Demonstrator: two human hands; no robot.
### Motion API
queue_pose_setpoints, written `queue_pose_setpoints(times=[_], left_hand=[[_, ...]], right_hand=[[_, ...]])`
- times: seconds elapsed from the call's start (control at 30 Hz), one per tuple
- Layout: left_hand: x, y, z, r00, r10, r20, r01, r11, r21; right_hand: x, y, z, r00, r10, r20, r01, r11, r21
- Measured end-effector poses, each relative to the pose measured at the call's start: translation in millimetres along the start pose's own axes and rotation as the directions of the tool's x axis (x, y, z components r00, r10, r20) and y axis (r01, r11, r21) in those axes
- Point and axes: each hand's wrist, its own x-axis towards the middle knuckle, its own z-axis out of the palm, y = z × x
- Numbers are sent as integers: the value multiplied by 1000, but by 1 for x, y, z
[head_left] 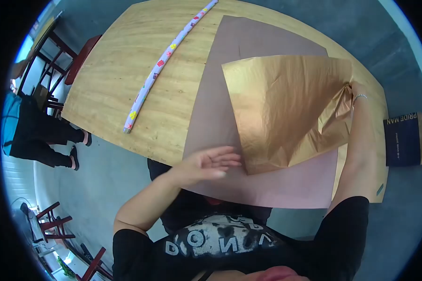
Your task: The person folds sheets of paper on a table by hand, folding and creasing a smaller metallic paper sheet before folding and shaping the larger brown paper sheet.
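My right hand [359, 92] is closed on the bunched right edge of a gold foil sheet [286, 103], creasing it into folds. The gold sheet lies partly raised over a larger mauve paper sheet [211, 112] on the wooden table [112, 70]. Close to the gold sheet's lower left corner, my left hand [213, 162] hovers over the mauve paper with fingers stretched out and nothing in it. It looks slightly blurred. Further left on the wood lies a long roll of patterned lilac wrapping paper [162, 61].
Beyond the table's right edge stands a dark blue paper bag [404, 140]. A person in dark trousers [37, 126] is at the left, near a dark red chair [82, 58]. More wooden furniture [56, 225] shows at lower left on the grey floor.
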Motion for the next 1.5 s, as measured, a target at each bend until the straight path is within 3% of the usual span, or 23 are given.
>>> queue_pose_setpoints(times=[0.03,0.07,0.1,0.17,0.2,0.27,0.37,0.43,0.47,0.53,0.57,0.63,0.67,0.77,0.87,0.9,0.93,0.97,1.0,1.07,1.13,1.3,1.5], left_hand=[[5,-4,9,1000,6,-7,-6,1000,0],[11,-6,21,998,-11,-65,15,997,69],[17,-10,31,992,-26,-122,43,990,137],[34,-21,41,978,3,-207,16,996,87],[43,-20,44,980,3,-201,13,997,75],[57,-18,51,980,6,-199,7,998,65],[69,-18,54,964,61,-260,-39,995,86],[75,-23,46,936,-55,-347,147,958,246],[78,-25,43,936,-61,-346,154,956,248],[83,-29,41,946,89,-311,-18,974,224],[84,-29,39,949,82,-305,-12,974,225],[83,-26,35,933,231,-276,-151,947,284],[82,-23,35,938,223,-267,-144,948,284],[70,-4,43,866,241,-437,-49,912,407],[50,6,38,827,218,-519,27,905,424],[44,11,35,831,210,-515,31,907,419],[37,16,31,797,184,-575,124,882,455],[34,18,30,756,165,-633,218,849,481],[34,17,31,728,280,-626,131,840,527],[27,11,13,721,299,-625,165,802,574],[21,13,7,709,325,-627,201,758,620],[12,8,-1,699,165,-696,388,731,562],[6,0,-5,750,175,-638,374,684,626]], right_hand=[[-1,2,-1,997,-68,-29,56,952,-299],[-33,-18,-13,954,-254,161,291,648,-704],[-34,-19,-10,952,-257,164,296,649,-701],[-23,-9,-2,1000,-4,5,6,939,-343],[-23,-7,1,1000,-7,5,9,940,-342],[-25,-3,7,989,38,-140,-81,945,-317],[-23,8,9,988,34,-149,-81,943,-324],[-25,13,10,987,45,-155,-89,953,-291],[-26,18,10,985,54,-164,-96,961,-260],[-29,25,10,989,43,-144,-76,971,-227],[-30,28,8,992,22,-124,-46,980,-193],[-22,41,9,996,60,-65,-67,992,-110],[-20,49,5,997,82,-3,-82,996,-26],[-38,62,-6,989,114,98,-127,982,139],[-93,53,-30,974,146,170,-164,982,98],[-95,66,-31,982,83,170,-90,995,33],[-105,76,-35,982,91,167,-97,995,29],[-117,87,-39,977,-79,197,92,994,-62],[-126,94,-40,938,-244,245,283,948,-142],[-130,112,-40,927,-237,290,307,925,-225],[-163,105,-54,951,-94,294,160,964,-211],[-198,111,-68,941,-298,160,334,894,-300],[-223,109,-77,961,-200,192,266,860,-436]])
